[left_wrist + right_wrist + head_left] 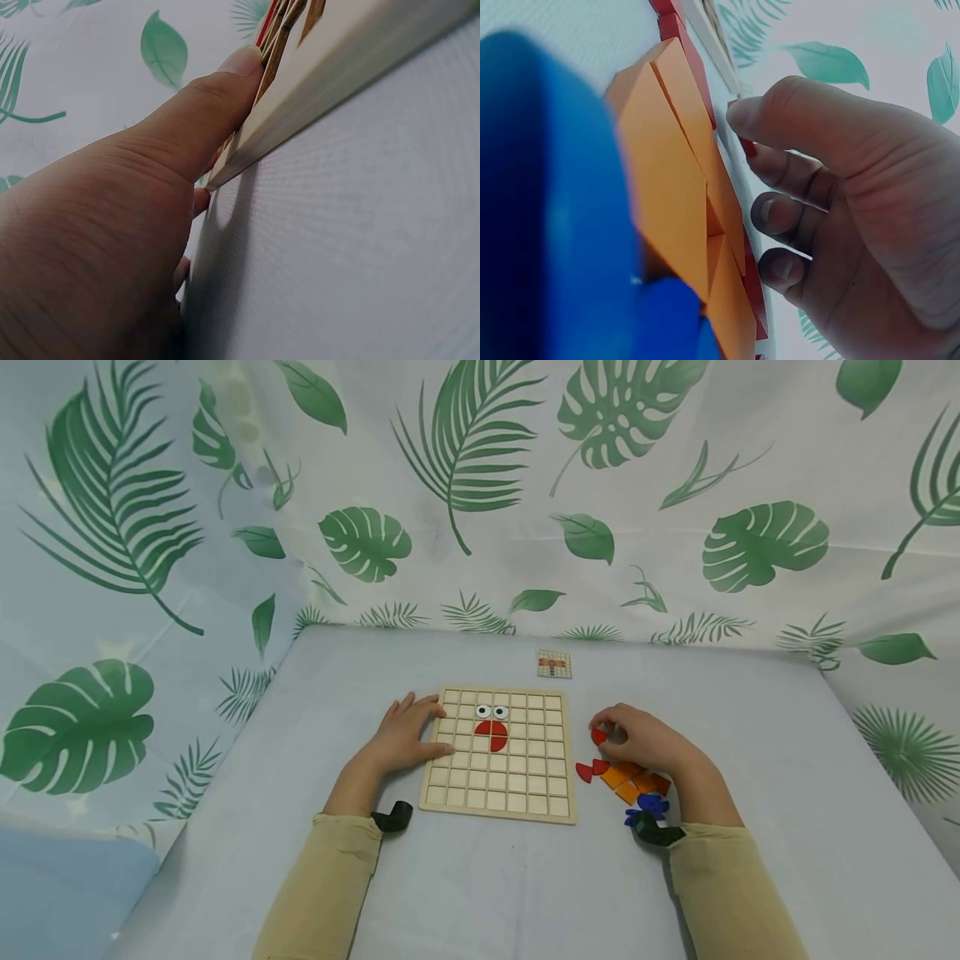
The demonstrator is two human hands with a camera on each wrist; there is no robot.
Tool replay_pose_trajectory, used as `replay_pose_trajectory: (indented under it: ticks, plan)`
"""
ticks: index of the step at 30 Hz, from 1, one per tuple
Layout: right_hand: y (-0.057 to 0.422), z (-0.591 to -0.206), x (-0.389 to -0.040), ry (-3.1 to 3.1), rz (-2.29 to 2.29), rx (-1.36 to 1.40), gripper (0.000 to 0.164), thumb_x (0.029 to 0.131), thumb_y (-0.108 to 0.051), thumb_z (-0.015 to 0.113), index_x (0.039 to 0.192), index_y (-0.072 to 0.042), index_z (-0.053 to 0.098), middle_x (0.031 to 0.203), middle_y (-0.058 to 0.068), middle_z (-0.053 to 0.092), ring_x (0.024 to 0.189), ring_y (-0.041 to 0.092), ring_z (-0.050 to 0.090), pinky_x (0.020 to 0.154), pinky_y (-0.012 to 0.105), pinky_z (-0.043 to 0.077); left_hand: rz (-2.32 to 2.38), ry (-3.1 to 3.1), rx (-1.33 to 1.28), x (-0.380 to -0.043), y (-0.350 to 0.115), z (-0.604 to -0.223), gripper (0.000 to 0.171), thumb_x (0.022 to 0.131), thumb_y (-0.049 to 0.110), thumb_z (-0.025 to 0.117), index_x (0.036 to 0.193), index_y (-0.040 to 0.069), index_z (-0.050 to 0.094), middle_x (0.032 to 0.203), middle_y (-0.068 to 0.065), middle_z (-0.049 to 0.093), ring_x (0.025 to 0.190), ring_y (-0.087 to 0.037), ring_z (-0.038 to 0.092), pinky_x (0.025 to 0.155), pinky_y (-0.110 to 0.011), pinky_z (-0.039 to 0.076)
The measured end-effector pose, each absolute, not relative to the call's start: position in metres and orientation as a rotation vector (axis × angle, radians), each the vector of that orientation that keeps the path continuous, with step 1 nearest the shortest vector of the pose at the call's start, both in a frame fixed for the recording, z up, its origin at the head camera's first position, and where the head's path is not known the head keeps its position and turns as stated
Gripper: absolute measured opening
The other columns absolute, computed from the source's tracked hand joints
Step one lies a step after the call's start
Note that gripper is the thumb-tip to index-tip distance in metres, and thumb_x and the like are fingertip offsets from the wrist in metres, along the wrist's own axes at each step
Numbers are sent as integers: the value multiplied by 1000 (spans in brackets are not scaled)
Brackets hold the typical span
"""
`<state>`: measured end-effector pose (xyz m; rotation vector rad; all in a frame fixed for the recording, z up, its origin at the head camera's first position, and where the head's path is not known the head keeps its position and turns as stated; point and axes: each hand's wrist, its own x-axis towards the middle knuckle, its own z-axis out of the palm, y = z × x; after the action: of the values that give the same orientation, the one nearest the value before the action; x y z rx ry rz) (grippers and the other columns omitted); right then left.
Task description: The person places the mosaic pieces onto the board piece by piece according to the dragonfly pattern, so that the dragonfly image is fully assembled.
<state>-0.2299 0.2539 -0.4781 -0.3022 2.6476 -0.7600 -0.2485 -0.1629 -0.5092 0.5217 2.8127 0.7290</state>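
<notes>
Red piece (598,737), long axis unclear, pinched by right hand (647,741), left hand (401,737) spread at edge of flat board (517,783)

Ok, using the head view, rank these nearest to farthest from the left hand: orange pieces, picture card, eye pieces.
1. Eye pieces: on the board, above the red pieces.
2. Picture card: beyond the board's far edge, toward its right end.
3. Orange pieces: right of the board.

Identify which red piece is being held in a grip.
The one meant is the red piece pinched in the right grip; the other visible red pieces sit on the board or lie on the table beside it.
</notes>
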Motion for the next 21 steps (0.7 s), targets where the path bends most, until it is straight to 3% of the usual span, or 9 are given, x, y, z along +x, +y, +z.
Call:
replay_pose_trajectory:
  ticks: [10,21]
  plan:
    - [243,-472,-229,2677,-749,-383,36,87,-24,69,122,-17,61,104,5,56,86,21,54,65,29,53,738,2815,506,-248,-164,-512,62,83,57,73,129,22,52,163,-3,28,154,-36,6,126,-52,-2]
    - [198,-458,-235,2677,-767,-598,30,90,-22,67,119,-16,63,103,3,55,77,17,51,62,29,50,749,2821,511,-249,-164,-512,62,82,58,73,129,22,52,162,-3,29,154,-36,6,126,-53,-1]
